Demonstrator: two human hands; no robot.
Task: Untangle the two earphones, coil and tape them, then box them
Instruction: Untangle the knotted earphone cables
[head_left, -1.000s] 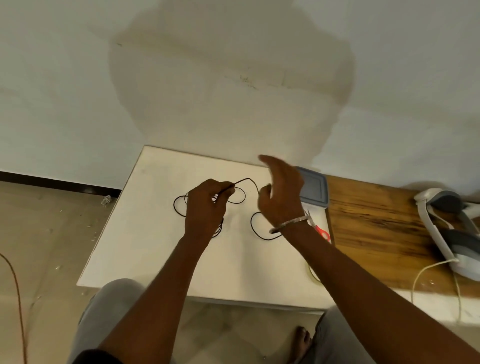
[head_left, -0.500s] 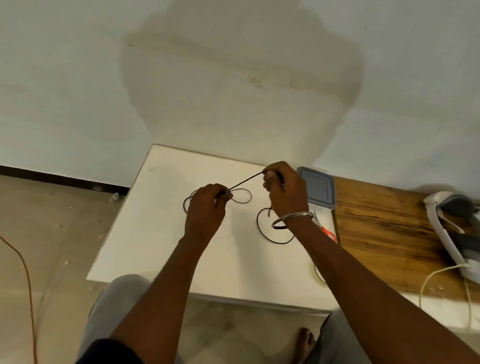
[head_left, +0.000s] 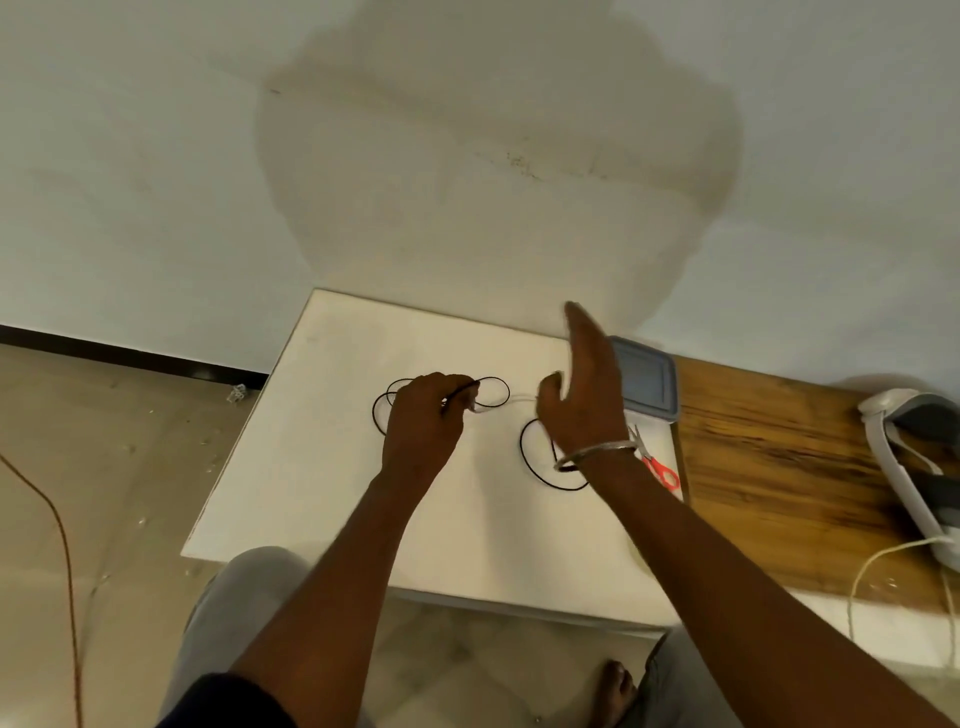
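Observation:
Black earphone cable (head_left: 493, 396) lies in loops on the white table (head_left: 322, 467). My left hand (head_left: 423, 423) is closed on a bunched part of it, with loops sticking out to the left and right of the fist. Another black loop (head_left: 527, 460) lies under my right wrist. My right hand (head_left: 584, 395) is raised just right of the left hand, fingers stretched up and apart, thumb toward the cable. A faint pale strand (head_left: 511, 402) runs between the left hand and the right thumb; what it is stays unclear.
A grey-blue lidded box (head_left: 649, 382) sits at the table's back right, behind my right hand. Red-handled scissors (head_left: 660, 467) lie beside my right wrist. A wooden board (head_left: 779, 467) with a white headset (head_left: 904, 467) extends to the right. An orange cord (head_left: 62, 545) crosses the floor on the left.
Half a second ago my right hand pinched the cable pulled taut from the left hand; now it has let go and its fingers are stretched up. The left hand keeps its grip.

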